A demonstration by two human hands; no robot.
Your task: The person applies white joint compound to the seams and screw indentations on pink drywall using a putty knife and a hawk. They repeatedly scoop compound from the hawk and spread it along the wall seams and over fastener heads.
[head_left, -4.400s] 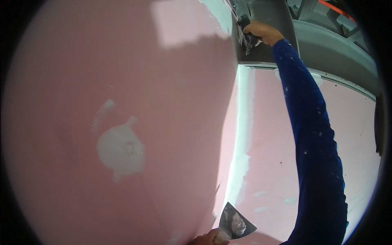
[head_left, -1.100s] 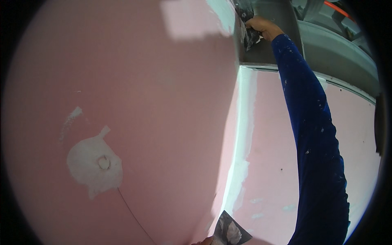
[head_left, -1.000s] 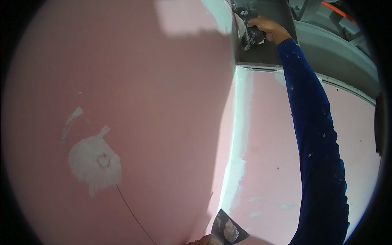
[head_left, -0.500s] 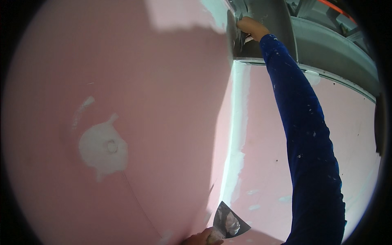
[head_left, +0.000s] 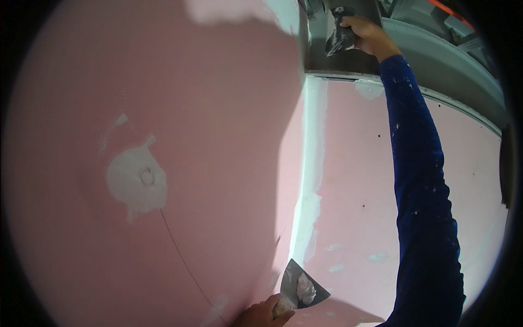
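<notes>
With the right hand (head_left: pixel 368 35) stretched to 1 o'clock, fist tight on a compound-smeared steel putty knife (head_left: pixel 339 34) at the pink drywall's (head_left: pixel 218 136) top corner, overreach may gouge the joint — left hand (head_left: pixel 264 314), 6 o'clock, grips a loaded steel taping knife (head_left: pixel 302 287) w/ white filler that could slide off.

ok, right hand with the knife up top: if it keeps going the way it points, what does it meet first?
Probably the grey surface in the top corner. The right hand holds a putty knife aimed up-left at it, blade seemingly at or very near contact. Depth is unclear.
</notes>
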